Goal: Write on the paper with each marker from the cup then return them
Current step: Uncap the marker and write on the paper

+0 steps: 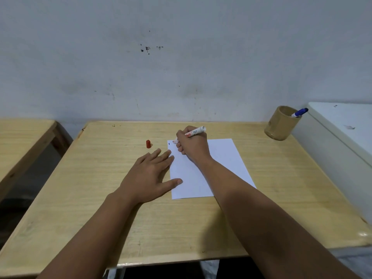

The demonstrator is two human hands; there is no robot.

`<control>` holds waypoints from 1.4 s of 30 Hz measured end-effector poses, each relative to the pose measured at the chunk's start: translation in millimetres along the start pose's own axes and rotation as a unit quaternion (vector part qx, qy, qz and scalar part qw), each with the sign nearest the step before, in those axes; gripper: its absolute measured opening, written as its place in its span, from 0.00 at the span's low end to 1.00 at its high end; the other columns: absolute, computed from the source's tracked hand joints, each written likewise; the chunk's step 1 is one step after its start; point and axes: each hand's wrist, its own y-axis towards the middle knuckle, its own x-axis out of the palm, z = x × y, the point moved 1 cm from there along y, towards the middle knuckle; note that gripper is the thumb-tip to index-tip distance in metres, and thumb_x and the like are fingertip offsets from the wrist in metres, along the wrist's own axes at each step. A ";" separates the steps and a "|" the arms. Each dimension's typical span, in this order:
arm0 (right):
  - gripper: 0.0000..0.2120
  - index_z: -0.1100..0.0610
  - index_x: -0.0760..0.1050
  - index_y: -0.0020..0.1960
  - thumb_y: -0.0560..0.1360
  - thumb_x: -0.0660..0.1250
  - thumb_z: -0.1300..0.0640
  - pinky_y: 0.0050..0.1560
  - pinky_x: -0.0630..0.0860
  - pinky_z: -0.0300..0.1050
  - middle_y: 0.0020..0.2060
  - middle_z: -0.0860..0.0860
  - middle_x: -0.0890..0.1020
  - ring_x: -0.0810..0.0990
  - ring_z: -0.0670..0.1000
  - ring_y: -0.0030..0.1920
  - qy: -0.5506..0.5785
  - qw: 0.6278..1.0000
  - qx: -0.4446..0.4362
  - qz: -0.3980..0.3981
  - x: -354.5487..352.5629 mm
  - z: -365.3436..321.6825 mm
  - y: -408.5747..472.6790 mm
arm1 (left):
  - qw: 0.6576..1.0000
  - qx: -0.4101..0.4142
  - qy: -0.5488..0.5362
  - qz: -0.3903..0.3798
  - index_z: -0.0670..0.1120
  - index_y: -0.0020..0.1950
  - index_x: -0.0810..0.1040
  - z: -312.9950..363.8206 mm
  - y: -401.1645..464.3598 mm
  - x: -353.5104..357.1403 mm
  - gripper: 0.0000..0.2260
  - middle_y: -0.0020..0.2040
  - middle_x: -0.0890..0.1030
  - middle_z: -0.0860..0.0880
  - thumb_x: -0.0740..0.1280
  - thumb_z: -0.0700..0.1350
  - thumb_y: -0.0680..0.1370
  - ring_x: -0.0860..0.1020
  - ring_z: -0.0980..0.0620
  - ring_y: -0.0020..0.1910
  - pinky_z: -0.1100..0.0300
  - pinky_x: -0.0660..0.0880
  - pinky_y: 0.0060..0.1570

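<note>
A white sheet of paper (221, 160) lies on the wooden table (261, 188). My right hand (192, 144) grips an uncapped red marker (196, 132), its tip touching the paper's top left corner beside a small blue mark (169, 143). My left hand (150, 177) lies flat with fingers spread, its thumb and fingertips pressing on the paper's left edge. The marker's red cap (148, 144) stands on the table left of the paper. A tan cup (281, 123) at the far right corner holds a blue-capped marker (300, 113).
A white cabinet or appliance (342, 133) stands against the table's right side, close to the cup. A second wooden table (22, 137) sits to the left across a gap. A stained wall (181, 57) runs right behind the table.
</note>
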 end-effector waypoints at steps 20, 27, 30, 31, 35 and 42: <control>0.13 0.52 0.79 0.34 0.75 0.74 0.51 0.34 0.76 0.43 0.36 0.57 0.89 0.84 0.50 0.32 -0.046 0.997 -0.048 -0.035 3.9 11.1 4.7 | 0.995 -0.086 0.053 0.013 0.50 0.82 0.60 5.7 -7.9 -3.6 0.49 0.84 0.55 0.52 0.52 0.81 0.70 0.49 0.52 0.84 0.47 0.47 0.81; 0.13 0.49 0.79 0.31 0.73 0.73 0.49 0.36 0.78 0.45 0.35 0.57 0.88 0.85 0.51 0.33 -0.068 0.996 -0.052 -0.032 6.2 10.2 4.3 | 0.995 -0.083 0.051 0.017 0.50 0.82 0.61 5.2 -8.1 -3.7 0.50 0.84 0.55 0.52 0.51 0.81 0.70 0.49 0.52 0.84 0.47 0.47 0.81; 0.13 0.50 0.79 0.32 0.74 0.73 0.49 0.36 0.79 0.48 0.34 0.56 0.88 0.85 0.53 0.32 -0.056 0.997 -0.051 -0.031 4.2 9.8 4.1 | 0.995 -0.082 0.046 0.019 0.50 0.82 0.61 6.0 -8.5 -4.6 0.49 0.84 0.55 0.52 0.52 0.81 0.70 0.49 0.52 0.84 0.47 0.47 0.81; 0.14 0.51 0.79 0.34 0.76 0.74 0.49 0.34 0.78 0.46 0.34 0.58 0.88 0.84 0.53 0.32 -0.032 0.998 -0.049 -0.029 2.9 9.0 3.9 | 0.996 -0.080 0.048 0.016 0.50 0.82 0.62 7.0 -8.9 -5.5 0.49 0.84 0.55 0.52 0.52 0.81 0.70 0.50 0.52 0.84 0.47 0.47 0.81; 0.16 0.57 0.78 0.40 0.79 0.77 0.49 0.28 0.73 0.41 0.31 0.59 0.84 0.78 0.53 0.28 0.060 0.997 -0.035 -0.029 -0.7 3.4 1.4 | 0.989 -0.098 -0.042 0.102 0.49 0.71 0.75 11.2 -9.1 -8.6 0.38 0.73 0.73 0.53 0.62 0.75 0.72 0.71 0.50 0.73 0.51 0.67 0.70; 0.13 0.53 0.79 0.44 0.78 0.78 0.45 0.28 0.66 0.39 0.34 0.54 0.82 0.75 0.50 0.29 0.092 0.994 -0.037 -0.034 -16.7 -21.5 -7.3 | 0.951 -0.210 -0.086 0.210 0.56 0.73 0.74 -27.2 28.0 -23.7 0.22 0.67 0.75 0.52 0.68 0.55 0.79 0.77 0.48 0.63 0.48 0.78 0.52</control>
